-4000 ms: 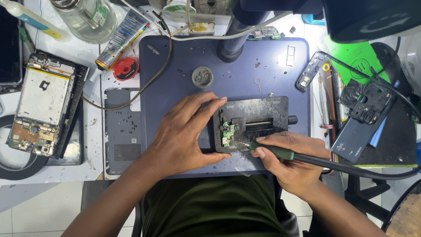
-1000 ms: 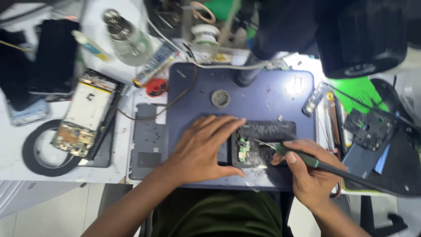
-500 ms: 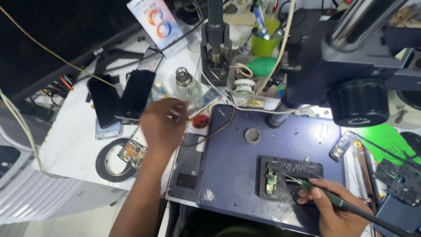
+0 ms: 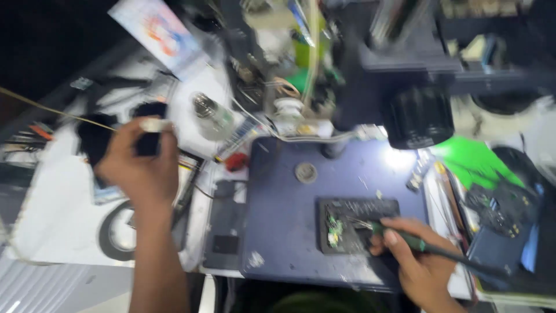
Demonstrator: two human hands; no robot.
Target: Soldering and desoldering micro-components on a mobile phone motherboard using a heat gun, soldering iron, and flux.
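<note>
My right hand [image 4: 418, 265] grips a soldering iron with a green handle [image 4: 412, 242]. Its tip rests on a small green circuit board [image 4: 334, 229] clamped in a black fixture [image 4: 360, 208] on the dark blue mat [image 4: 284, 232]. My left hand [image 4: 139, 171] is raised over the left side of the bench, far from the fixture. Its fingers pinch a small white object [image 4: 155, 124], too blurred to identify.
A black microscope head [image 4: 418, 116] hangs over the mat's far edge. A glass bottle [image 4: 211, 113], a red item [image 4: 236, 162] and a round tin [image 4: 305, 172] lie nearby. A black ring [image 4: 116, 232] sits at left; dismantled phone parts [image 4: 501, 211] and a green pad [image 4: 472, 159] at right.
My left hand has left the fixture, reached to the bench's left side and now holds a small white object up. The right hand stays with the iron on the board.
</note>
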